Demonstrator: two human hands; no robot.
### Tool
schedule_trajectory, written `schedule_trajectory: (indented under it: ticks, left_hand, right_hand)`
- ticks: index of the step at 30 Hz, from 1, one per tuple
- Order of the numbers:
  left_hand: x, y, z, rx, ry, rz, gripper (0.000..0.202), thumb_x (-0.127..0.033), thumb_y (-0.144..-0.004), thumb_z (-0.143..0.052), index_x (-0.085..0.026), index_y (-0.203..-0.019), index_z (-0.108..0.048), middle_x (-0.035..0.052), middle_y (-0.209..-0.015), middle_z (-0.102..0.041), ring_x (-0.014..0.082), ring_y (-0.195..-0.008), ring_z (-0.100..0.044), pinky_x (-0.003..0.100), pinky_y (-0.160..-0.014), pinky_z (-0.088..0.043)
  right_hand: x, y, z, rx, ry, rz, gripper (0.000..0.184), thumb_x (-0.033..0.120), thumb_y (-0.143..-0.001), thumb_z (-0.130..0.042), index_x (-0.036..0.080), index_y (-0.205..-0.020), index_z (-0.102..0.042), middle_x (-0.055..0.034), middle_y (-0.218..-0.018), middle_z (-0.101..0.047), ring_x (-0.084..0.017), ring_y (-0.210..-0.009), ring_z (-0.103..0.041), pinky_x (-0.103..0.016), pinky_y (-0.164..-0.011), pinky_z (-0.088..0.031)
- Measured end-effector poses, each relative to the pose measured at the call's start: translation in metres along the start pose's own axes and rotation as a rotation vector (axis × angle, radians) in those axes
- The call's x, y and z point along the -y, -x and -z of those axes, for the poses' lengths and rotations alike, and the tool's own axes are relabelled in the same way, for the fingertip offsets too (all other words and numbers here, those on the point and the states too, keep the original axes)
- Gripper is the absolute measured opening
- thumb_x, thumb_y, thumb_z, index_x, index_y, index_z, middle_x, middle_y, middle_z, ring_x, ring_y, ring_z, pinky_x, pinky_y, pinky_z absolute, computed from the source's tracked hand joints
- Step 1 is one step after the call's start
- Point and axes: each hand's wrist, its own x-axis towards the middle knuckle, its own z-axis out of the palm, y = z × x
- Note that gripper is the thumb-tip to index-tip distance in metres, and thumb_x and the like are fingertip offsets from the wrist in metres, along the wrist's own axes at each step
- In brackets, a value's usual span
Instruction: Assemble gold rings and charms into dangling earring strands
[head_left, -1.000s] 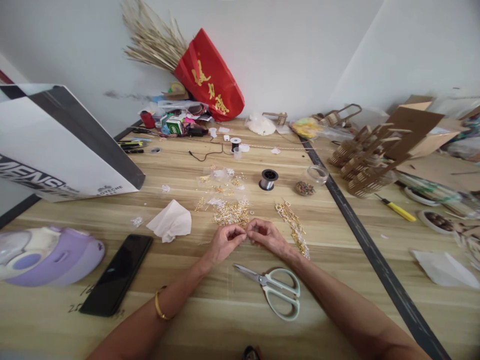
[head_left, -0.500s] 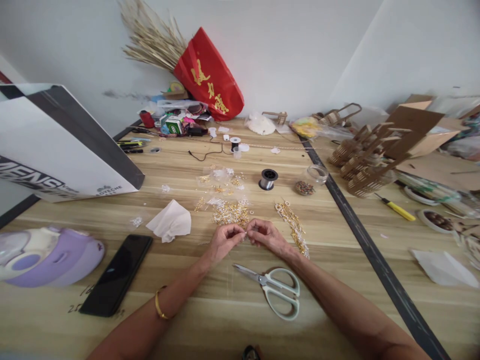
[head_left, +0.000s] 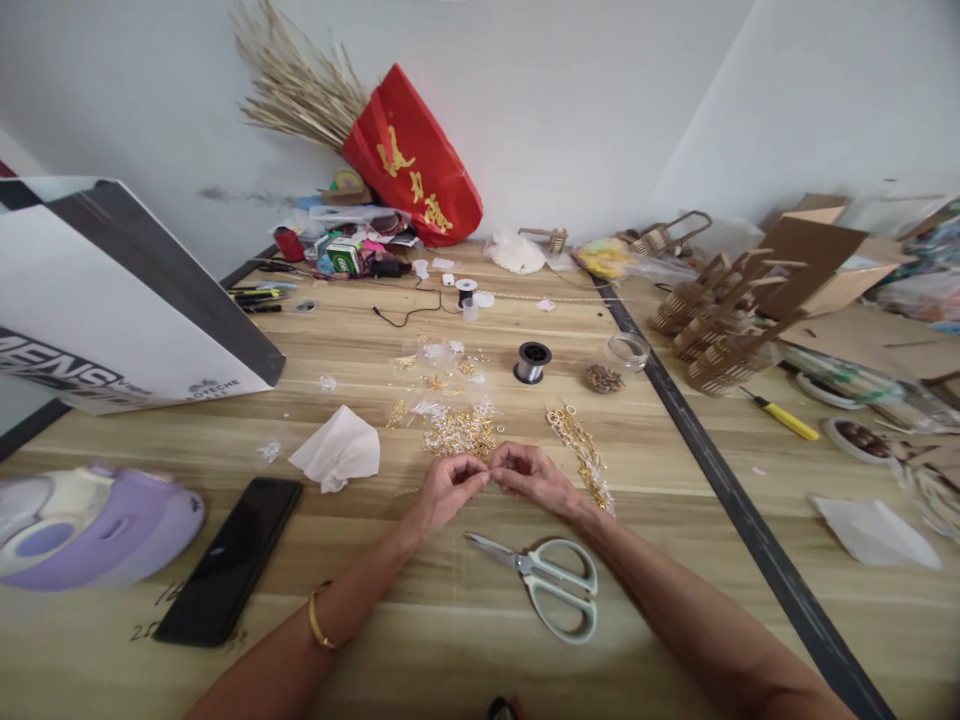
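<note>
My left hand and my right hand meet fingertip to fingertip over the table, both closed in a pinch. Whatever sits between the fingers is too small to name. Just beyond them lies a pile of gold and silver beads. To the right of my right hand, a bundle of gold and silver bead strands stretches across the wood. Scissors with pale green handles rest in front of my hands, between my forearms. A spool of clear line stands farther back.
A black phone, a white tissue and a purple-and-white device lie to the left. At right are a jar on its side with beads, wooden baskets and a yellow-handled tool. A large white box stands far left.
The view has shifted slightly. My fingertips stay together, with my right hand's fingers a little more closed over the pinch. Objects on the table keep their places.
</note>
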Motion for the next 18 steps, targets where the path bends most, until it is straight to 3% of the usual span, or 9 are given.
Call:
schedule_trajectory:
  ticks: [6, 9, 14, 18]
  left_hand:
    - [-0.004, 0.000, 0.003, 0.046, -0.002, -0.004, 0.024, -0.035, -0.067, -0.066, -0.012, -0.064, -0.061, -0.0022, -0.054, -0.050, 0.0075, -0.052, -0.041, 0.019, -0.050, -0.033]
    - [-0.003, 0.000, 0.004, 0.033, 0.008, -0.003, 0.025, -0.036, -0.068, -0.065, -0.012, -0.066, -0.060, -0.0023, -0.055, -0.050, 0.0073, -0.052, -0.041, 0.019, -0.050, -0.033]
    - [0.001, -0.001, 0.005, 0.006, 0.020, 0.009, 0.025, -0.036, -0.067, -0.066, -0.013, -0.066, -0.057, -0.0031, -0.053, -0.049, 0.0071, -0.050, -0.042, 0.019, -0.049, -0.034]
    - [0.002, 0.000, 0.007, -0.001, 0.036, 0.005, 0.026, -0.037, -0.066, -0.067, -0.013, -0.067, -0.057, -0.0034, -0.053, -0.050, 0.0073, -0.050, -0.043, 0.020, -0.050, -0.035]
  right_hand:
    - [0.011, 0.003, 0.001, 0.034, 0.041, -0.001, 0.031, 0.045, -0.080, -0.057, 0.015, -0.078, -0.053, 0.0035, -0.061, -0.048, -0.008, -0.053, -0.040, -0.019, -0.049, -0.031]
    - [0.011, 0.002, 0.004, 0.007, 0.172, 0.018, 0.025, 0.040, -0.083, -0.054, 0.015, -0.080, -0.055, 0.0029, -0.064, -0.050, -0.008, -0.055, -0.042, -0.019, -0.050, -0.032]
    - [0.008, -0.007, 0.022, -0.095, 0.708, 0.025, 0.014, 0.024, -0.086, -0.049, 0.015, -0.085, -0.059, -0.0017, -0.074, -0.060, -0.012, -0.065, -0.053, -0.022, -0.059, -0.037]
    - [0.021, -0.022, 0.040, -0.180, 1.235, -0.030, 0.019, 0.023, -0.090, -0.042, 0.017, -0.097, -0.058, -0.0080, -0.095, -0.062, -0.016, -0.078, -0.059, -0.024, -0.065, -0.038]
